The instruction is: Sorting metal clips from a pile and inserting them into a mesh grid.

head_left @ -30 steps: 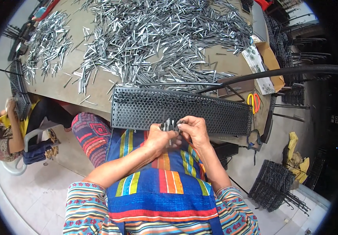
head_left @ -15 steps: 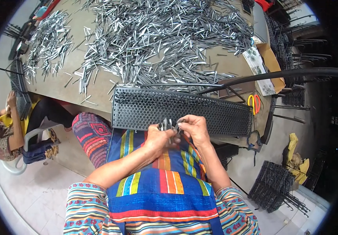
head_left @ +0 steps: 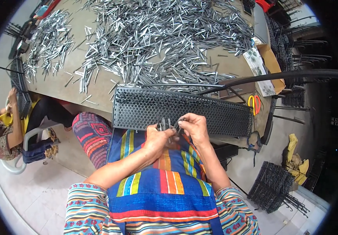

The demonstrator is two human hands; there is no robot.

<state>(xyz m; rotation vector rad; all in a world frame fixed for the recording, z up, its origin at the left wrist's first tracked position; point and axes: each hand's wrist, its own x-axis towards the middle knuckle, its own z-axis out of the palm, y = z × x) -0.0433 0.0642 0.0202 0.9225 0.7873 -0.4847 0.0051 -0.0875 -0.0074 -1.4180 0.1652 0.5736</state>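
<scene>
Panel (head_left: 181,110), table's (head_left: 61,88) near edge: seemingly part-filled, lower rows (head_left: 137,123) bare; strips (head_left: 162,123) clasped in left grip (head_left: 157,138), one apparently pinched in right grip (head_left: 196,127)

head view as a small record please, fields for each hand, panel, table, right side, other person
left hand: left hand grips a bunch of thin metal strips
right hand: right hand has fingertips together beside the bunch; contents unclear
panel: black perforated panel just beyond both hands
table: table bears loose strips
right side: yellow and orange handles by the panel's end
other person: seated person at left
</scene>
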